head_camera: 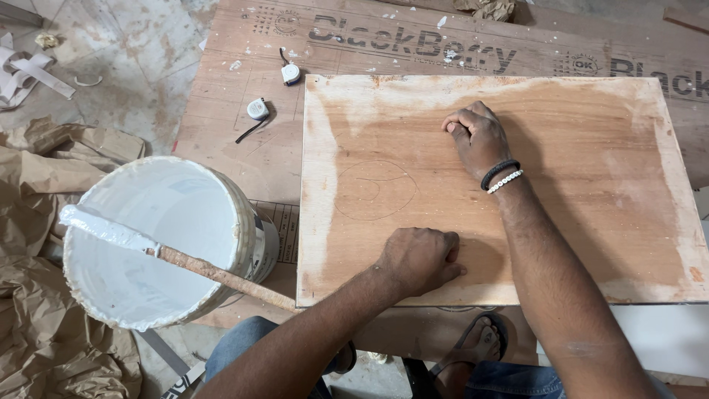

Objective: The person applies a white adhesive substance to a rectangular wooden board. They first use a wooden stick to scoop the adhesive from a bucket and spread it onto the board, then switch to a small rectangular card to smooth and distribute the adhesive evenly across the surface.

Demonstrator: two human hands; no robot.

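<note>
A rectangular plywood board lies flat on a larger printed plywood sheet. A wet, whitish film covers part of the board, and a circle is traced in it near the left. My left hand rests on the board's near edge with its fingers curled and pressed to the wood. My right hand, with a black band and a white bead bracelet at the wrist, presses on the board's upper middle, fingers curled. Neither hand visibly holds anything.
A white bucket of white adhesive stands left of the board, a coated wooden stick across its rim. Two small tape measures lie on the large sheet. Crumpled brown paper lies at the left. My sandalled feet show below.
</note>
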